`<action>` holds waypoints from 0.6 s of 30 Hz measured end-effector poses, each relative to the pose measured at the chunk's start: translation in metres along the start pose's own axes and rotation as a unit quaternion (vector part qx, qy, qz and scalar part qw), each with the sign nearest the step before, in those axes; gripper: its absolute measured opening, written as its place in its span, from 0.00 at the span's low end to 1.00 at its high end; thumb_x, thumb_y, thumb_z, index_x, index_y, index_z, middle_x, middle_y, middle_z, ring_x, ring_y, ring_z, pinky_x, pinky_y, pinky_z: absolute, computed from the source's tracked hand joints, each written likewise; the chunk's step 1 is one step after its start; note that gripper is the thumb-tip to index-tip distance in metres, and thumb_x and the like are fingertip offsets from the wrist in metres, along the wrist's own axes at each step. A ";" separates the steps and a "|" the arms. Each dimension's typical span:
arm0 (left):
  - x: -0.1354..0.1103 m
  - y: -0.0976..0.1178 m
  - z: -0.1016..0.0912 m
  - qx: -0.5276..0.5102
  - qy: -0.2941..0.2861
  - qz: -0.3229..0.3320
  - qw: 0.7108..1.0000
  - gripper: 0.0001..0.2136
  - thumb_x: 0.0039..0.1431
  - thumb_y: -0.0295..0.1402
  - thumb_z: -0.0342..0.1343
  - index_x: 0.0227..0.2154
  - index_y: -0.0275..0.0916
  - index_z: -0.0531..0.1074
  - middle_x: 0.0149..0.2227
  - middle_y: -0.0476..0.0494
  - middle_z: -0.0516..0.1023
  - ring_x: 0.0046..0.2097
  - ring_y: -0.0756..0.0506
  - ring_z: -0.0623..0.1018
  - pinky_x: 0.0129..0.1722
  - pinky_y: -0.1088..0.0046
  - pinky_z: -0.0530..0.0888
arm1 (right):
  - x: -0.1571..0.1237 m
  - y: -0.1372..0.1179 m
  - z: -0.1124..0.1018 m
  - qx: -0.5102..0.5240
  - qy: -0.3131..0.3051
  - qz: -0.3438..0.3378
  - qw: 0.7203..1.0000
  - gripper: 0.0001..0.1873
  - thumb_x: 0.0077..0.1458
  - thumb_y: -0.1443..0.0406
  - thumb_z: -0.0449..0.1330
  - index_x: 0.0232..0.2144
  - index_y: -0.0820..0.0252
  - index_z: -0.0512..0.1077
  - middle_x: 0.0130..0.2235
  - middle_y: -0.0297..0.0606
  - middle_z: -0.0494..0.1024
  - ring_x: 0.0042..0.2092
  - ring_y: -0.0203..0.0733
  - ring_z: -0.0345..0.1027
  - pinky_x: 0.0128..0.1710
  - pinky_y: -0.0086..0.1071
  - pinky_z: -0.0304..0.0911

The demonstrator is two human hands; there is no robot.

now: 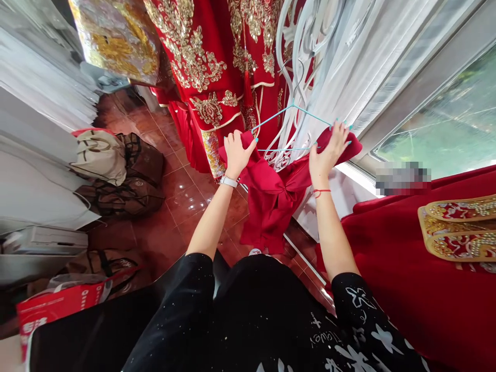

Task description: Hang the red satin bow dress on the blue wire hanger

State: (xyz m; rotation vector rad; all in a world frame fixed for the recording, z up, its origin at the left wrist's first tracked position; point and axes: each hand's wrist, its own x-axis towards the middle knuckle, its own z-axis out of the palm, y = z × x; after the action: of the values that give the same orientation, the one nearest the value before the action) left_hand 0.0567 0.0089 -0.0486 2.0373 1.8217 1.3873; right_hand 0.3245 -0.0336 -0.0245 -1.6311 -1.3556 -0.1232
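Black-sleeved arms are reaching forward as the left hand [236, 153] and right hand [329, 152] are clamping a red garment [271, 199] onto a teal hanger [293, 107], likely mid-hanging, before embroidered red gowns [209, 62] and white curtains [349, 57].

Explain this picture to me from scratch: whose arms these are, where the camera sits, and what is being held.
There is no machine here. One camera is worn on a person's head and looks forward and down, so the two bare arms reaching out are that person's own.

The left hand and the right hand each grip an end of a plain red garment draped over a thin light-blue hanger, whose hook sits by a white scrolled metal rack.

Behind hangs a red robe with gold embroidery. On the reddish tiled floor to the left lie several bags. To the right, embroidered pieces rest on a red cloth beside a window.
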 end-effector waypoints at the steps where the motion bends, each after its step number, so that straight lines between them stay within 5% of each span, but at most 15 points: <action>1: 0.002 -0.002 -0.001 -0.001 -0.017 0.004 1.000 0.27 0.66 0.62 0.50 0.52 0.44 0.69 0.51 0.32 0.75 0.59 0.31 0.73 0.66 0.43 0.63 | 0.005 0.001 -0.005 0.003 -0.009 0.000 1.000 0.40 0.55 0.71 0.56 0.70 0.59 0.61 0.75 0.54 0.54 0.79 0.61 0.35 0.73 0.71 0.41; 4: 0.010 -0.008 -0.008 -0.010 -0.069 0.022 0.997 0.31 0.64 0.66 0.48 0.51 0.43 0.69 0.51 0.31 0.75 0.59 0.30 0.73 0.64 0.44 0.65 | 0.019 0.002 -0.018 0.004 -0.045 -0.004 0.999 0.34 0.55 0.71 0.60 0.64 0.56 0.66 0.72 0.56 0.60 0.78 0.64 0.41 0.70 0.75 0.42; 9: 0.022 -0.015 -0.017 -0.041 -0.139 0.050 0.988 0.33 0.62 0.68 0.49 0.49 0.42 0.68 0.49 0.33 0.74 0.60 0.28 0.73 0.65 0.43 0.62 | 0.030 -0.003 -0.025 -0.028 -0.024 0.017 0.999 0.26 0.53 0.79 0.58 0.53 0.58 0.74 0.62 0.56 0.72 0.69 0.59 0.61 0.72 0.61 0.41; 18: 0.040 -0.028 -0.030 -0.073 -0.233 0.050 0.968 0.24 0.63 0.58 0.60 0.46 0.41 0.68 0.48 0.38 0.72 0.61 0.28 0.72 0.66 0.42 0.61 | 0.033 -0.006 -0.020 -0.082 0.003 0.046 0.996 0.33 0.45 0.85 0.56 0.50 0.57 0.78 0.58 0.52 0.79 0.62 0.56 0.70 0.69 0.60 0.48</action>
State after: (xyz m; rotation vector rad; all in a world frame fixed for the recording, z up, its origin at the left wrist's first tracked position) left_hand 0.0114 0.0355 -0.0248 2.1669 1.3952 0.9175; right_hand 0.3412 -0.0251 0.0099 -1.8250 -1.2912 -0.1897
